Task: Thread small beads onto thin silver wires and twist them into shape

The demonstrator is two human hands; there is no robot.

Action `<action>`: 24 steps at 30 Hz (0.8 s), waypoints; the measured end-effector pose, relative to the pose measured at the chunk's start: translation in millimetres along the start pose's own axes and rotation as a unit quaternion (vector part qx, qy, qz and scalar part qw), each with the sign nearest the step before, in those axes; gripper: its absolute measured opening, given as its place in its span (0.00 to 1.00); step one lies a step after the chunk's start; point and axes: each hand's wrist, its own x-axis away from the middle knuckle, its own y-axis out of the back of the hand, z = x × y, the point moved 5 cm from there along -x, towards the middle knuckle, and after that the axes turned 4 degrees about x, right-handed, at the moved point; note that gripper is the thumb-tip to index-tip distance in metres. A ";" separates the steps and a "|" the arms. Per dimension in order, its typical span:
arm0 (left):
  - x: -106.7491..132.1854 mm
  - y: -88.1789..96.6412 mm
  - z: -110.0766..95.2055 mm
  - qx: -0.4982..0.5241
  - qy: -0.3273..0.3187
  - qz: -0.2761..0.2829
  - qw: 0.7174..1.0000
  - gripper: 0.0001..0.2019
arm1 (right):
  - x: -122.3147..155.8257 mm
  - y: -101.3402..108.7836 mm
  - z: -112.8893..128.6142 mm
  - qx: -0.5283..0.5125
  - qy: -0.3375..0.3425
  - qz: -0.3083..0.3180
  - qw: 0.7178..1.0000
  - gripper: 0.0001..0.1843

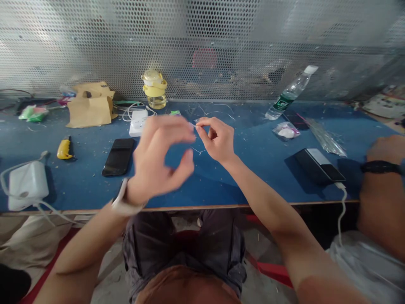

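Note:
My left hand is raised above the blue table, blurred by motion, its thumb and fingers apart with nothing seen between them. A pale watch band circles that wrist. Just to the right, my right hand has thumb and forefinger pinched together. A tiny pale bit shows at those fingertips, too small to name. Below the pinch, a thin whitish strand is visible; whether it joins the fingertips I cannot tell. More thin clear strands lie behind my right hand.
On the blue table are a black phone, yellow-handled tool, white chargers, yellow-trimmed bottle, brown paper, tilted water bottle, bagged strands and black power bank. Another person's arm is at right.

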 end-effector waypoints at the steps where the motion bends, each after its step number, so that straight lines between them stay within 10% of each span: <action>1: -5.0 -5.1 13.2 -0.031 -0.026 -0.005 0.999 0.14 | -0.3 0.7 -0.1 0.001 0.000 -0.002 1.000 0.17; 8: 9.9 -50.1 109.3 -0.111 -0.048 0.027 0.992 0.11 | 1.9 -1.5 0.6 -0.004 0.032 0.000 0.999 0.11; 24: 27.2 -48.0 114.3 -0.039 0.043 0.027 0.998 0.01 | 0.4 -13.9 9.6 -0.024 -0.007 0.057 0.998 0.09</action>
